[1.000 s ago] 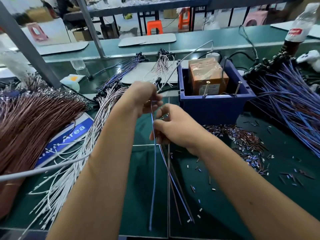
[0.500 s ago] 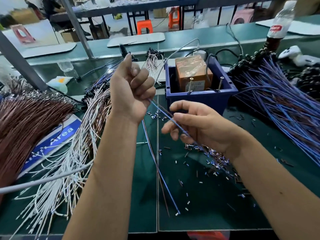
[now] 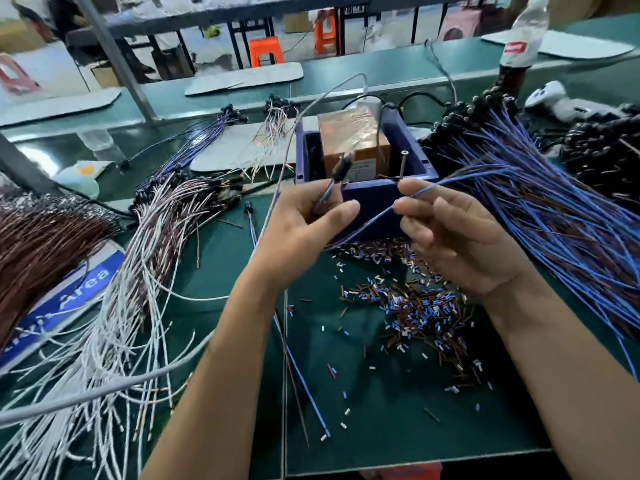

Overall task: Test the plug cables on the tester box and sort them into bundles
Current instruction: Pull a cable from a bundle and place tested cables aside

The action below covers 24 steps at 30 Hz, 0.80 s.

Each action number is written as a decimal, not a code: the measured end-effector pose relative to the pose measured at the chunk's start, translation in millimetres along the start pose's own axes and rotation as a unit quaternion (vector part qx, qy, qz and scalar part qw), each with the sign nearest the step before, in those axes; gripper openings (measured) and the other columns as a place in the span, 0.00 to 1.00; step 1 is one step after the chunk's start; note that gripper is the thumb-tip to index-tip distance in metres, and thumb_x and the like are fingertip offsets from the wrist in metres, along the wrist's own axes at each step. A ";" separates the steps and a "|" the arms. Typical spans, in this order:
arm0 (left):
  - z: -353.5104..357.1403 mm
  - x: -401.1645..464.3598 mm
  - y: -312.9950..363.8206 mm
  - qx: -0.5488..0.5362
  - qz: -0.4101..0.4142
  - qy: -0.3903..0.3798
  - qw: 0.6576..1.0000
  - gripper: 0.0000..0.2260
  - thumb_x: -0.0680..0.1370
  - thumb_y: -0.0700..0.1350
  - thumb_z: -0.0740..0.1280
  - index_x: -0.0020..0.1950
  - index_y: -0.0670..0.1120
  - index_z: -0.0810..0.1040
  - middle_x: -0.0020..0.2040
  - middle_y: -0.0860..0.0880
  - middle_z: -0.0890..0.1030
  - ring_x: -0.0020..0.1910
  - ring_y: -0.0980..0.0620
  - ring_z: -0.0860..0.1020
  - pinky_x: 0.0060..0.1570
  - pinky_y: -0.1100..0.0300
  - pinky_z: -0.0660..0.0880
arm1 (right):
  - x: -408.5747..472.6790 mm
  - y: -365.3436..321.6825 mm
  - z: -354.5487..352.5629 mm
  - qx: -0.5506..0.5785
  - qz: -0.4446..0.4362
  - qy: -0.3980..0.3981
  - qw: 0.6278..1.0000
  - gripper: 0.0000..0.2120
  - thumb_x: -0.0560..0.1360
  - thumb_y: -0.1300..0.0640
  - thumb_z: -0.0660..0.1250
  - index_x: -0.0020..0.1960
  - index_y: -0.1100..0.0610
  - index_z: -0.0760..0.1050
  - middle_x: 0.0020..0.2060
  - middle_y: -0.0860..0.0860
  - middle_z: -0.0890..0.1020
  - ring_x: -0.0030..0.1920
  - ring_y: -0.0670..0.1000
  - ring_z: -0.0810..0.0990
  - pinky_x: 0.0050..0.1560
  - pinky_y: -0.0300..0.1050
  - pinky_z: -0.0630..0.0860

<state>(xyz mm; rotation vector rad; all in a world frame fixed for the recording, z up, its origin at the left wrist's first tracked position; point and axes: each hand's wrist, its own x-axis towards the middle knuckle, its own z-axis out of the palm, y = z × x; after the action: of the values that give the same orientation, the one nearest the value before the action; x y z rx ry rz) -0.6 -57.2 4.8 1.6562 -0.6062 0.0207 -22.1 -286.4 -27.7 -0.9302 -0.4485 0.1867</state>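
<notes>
Both hands now share one blue plug cable (image 3: 367, 225): the left hand (image 3: 304, 226) pinches it just below its black plug (image 3: 341, 168), and the right hand (image 3: 450, 233) pinches the wire further along. Half a second ago the left fist was raised high; it has since dropped, bringing the plug level with the near wall of the blue tester box (image 3: 377, 197), directly beyond the fingers. Testing looks imminent. Right of the right hand lies the blue bundle (image 3: 540, 209); left of the left hand, the white bundle (image 3: 138, 289); below both, cut sleeve scraps (image 3: 412, 303).
</notes>
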 end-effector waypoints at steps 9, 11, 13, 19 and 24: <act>3.2 -8.5 -25.8 0.074 0.022 -0.004 0.997 0.12 0.77 0.49 0.71 0.44 0.41 0.76 0.33 0.46 0.73 0.31 0.52 0.65 0.31 0.59 0.62 | 5.4 15.7 -6.8 -0.085 -0.006 0.105 0.991 0.13 0.80 0.49 0.67 0.53 0.56 0.86 0.29 0.48 0.75 0.24 0.44 0.66 0.23 0.36 0.59; 12.1 -9.0 -25.7 0.056 0.010 -0.027 0.998 0.11 0.75 0.50 0.75 0.50 0.45 0.78 0.38 0.43 0.80 0.31 0.51 0.68 0.31 0.58 0.64 | 6.6 26.2 1.4 -0.097 0.021 0.076 0.992 0.13 0.79 0.47 0.70 0.54 0.56 0.86 0.28 0.49 0.75 0.22 0.43 0.65 0.23 0.38 0.55; 19.5 -9.5 -26.6 0.033 -0.003 -0.034 0.999 0.16 0.72 0.50 0.79 0.52 0.45 0.78 0.40 0.42 0.84 0.34 0.49 0.78 0.35 0.56 0.71 | 6.9 31.6 7.7 -0.099 0.041 0.071 0.992 0.13 0.79 0.48 0.70 0.55 0.56 0.86 0.27 0.49 0.76 0.22 0.43 0.65 0.23 0.38 0.54; 17.7 -9.9 -31.1 -0.042 -0.053 -0.017 0.998 0.19 0.66 0.47 0.83 0.50 0.44 0.78 0.42 0.42 0.87 0.42 0.43 0.85 0.46 0.45 0.79 | 6.1 30.4 15.8 -0.105 0.048 0.101 0.988 0.13 0.77 0.48 0.70 0.38 0.53 0.83 0.30 0.52 0.79 0.22 0.44 0.69 0.20 0.34 0.60; 17.4 -8.2 -35.2 -0.049 -0.070 -0.004 0.996 0.10 0.68 0.41 0.80 0.46 0.47 0.84 0.39 0.46 0.87 0.38 0.52 0.84 0.44 0.59 0.80 | 7.7 28.2 19.1 -0.110 0.039 0.136 0.984 0.12 0.78 0.52 0.67 0.48 0.57 0.87 0.29 0.53 0.77 0.22 0.45 0.68 0.20 0.34 0.61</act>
<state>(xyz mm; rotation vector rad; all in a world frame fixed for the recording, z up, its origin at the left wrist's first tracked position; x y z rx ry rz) 0.7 -68.5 -33.7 1.6006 -0.4882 -0.1160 -22.8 -253.1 -38.4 -1.1721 -0.1812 0.0785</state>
